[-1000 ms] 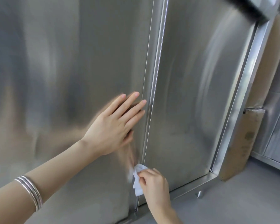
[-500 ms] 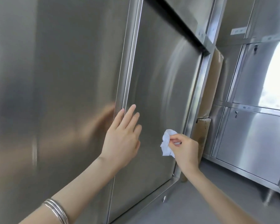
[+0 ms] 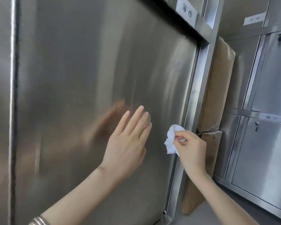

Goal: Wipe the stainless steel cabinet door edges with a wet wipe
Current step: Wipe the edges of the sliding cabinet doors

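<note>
Hands apart: left hand point(image 3: 126, 143) open with fingers straight before the door point(image 3: 88, 78); right hand point(image 3: 191, 148) pinches the bunched wipe point(image 3: 171, 140) just beside the door's right edge point(image 3: 187, 101), which runs vertically, so the right hand is judged nearer.

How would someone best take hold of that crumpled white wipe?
Probably pinch the bunched lobe of the wet wipe sticking out left of the right hand, coming in from the left. The right hand's thumb and fingers pinch its other end, so only that crumpled, loosely folded part is free to grasp.
</note>
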{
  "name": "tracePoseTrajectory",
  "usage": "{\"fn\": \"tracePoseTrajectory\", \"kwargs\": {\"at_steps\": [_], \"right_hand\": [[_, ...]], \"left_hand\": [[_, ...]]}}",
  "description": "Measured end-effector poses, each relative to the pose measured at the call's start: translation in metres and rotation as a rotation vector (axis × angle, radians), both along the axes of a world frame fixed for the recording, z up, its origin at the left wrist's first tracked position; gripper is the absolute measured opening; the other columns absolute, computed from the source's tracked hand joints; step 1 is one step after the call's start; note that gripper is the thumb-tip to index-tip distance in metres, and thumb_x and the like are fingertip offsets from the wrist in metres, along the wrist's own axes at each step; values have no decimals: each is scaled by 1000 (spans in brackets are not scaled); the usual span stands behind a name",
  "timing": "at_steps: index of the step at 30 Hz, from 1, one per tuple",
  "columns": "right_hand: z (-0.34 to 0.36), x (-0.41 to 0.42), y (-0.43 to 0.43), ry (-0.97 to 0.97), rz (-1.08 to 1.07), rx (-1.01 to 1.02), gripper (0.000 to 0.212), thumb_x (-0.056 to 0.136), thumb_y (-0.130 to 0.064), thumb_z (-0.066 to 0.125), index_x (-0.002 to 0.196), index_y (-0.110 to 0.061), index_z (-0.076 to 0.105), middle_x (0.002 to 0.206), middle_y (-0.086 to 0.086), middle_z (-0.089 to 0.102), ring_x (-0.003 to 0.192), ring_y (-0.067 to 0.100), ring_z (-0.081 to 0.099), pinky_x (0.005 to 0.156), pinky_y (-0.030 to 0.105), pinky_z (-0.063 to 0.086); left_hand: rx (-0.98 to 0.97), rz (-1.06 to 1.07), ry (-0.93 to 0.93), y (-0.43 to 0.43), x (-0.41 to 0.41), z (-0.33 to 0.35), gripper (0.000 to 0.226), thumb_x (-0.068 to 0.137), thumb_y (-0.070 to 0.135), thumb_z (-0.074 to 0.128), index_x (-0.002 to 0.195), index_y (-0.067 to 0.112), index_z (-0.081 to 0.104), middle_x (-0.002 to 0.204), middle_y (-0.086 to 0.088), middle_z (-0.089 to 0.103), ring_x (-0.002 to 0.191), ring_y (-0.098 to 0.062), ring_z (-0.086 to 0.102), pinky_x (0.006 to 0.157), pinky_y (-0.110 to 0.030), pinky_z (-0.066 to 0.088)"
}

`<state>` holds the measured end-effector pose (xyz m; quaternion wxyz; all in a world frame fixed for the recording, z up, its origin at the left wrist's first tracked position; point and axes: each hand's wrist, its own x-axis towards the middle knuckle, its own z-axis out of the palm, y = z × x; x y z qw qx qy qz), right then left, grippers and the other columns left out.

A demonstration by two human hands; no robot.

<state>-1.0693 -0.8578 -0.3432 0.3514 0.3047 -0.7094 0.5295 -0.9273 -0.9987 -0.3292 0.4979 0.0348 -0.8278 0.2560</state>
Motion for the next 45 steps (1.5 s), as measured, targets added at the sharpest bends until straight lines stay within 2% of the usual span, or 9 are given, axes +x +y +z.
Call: {"fn": "tracePoseTrajectory", "kwargs": {"at_steps": [3,7,11,14,18,25,29,38,45], "right_hand": [[19,-44,18,40,44,15,25,77,0,63,66,-22,68,66,-15,60,65,2,58,57,13,41],[45,-104,40,97,144,2,21,77,2,63,71,-16,71,69,-5,62,66,14,59,57,30,48],[71,-155,52,177,269,-23,18,77,4,64,77,-12,72,76,-1,65,70,19,61,60,31,48],[85,-186,54,228,336,-61,21,77,6,63,77,-13,71,74,-1,65,71,18,61,60,30,50],[103,-203,49,350,397,-71,19,77,5,65,78,-12,71,72,0,62,67,20,60,59,23,45],[188,-195,12,648,287,-246,10,77,3,67,79,-6,71,76,4,66,70,21,59,63,29,46],[213,-204,0,632,277,-267,9,79,2,66,78,-6,70,73,3,64,66,23,59,60,30,46],[208,-208,2,691,257,-224,11,76,6,67,78,-5,71,69,5,63,61,22,56,56,29,44],[228,-205,-4,760,100,-189,14,74,8,64,71,-5,69,66,4,62,63,22,55,52,29,47]], "left_hand": [[-56,60,-20,18,-40,16,52,66,11,66,118,6,67,136,-14,56,135,-34,42,110,-54,31],[-109,152,5,37,-97,53,48,75,15,53,120,3,66,135,-16,56,131,-35,46,106,-56,36],[-143,301,21,51,-151,83,52,85,24,40,129,5,60,140,-14,52,134,-33,44,109,-55,32],[-130,394,51,54,-181,102,57,88,30,52,139,4,48,150,-15,39,141,-31,32,116,-53,22],[-109,508,89,54,-203,133,66,93,39,40,148,2,31,158,-15,22,147,-28,17,120,-51,11],[-230,514,106,28,-201,173,64,95,44,35,148,8,33,157,-10,25,146,-27,21,116,-55,20],[-313,458,119,13,-193,175,63,97,47,32,150,14,30,159,-4,23,147,-21,20,116,-54,21],[-318,475,108,14,-188,175,61,98,47,29,150,17,31,158,-2,24,146,-20,20,118,-50,18],[-336,414,146,-2,-177,172,62,97,47,33,152,18,26,160,0,20,147,-18,19,117,-51,21]]}}
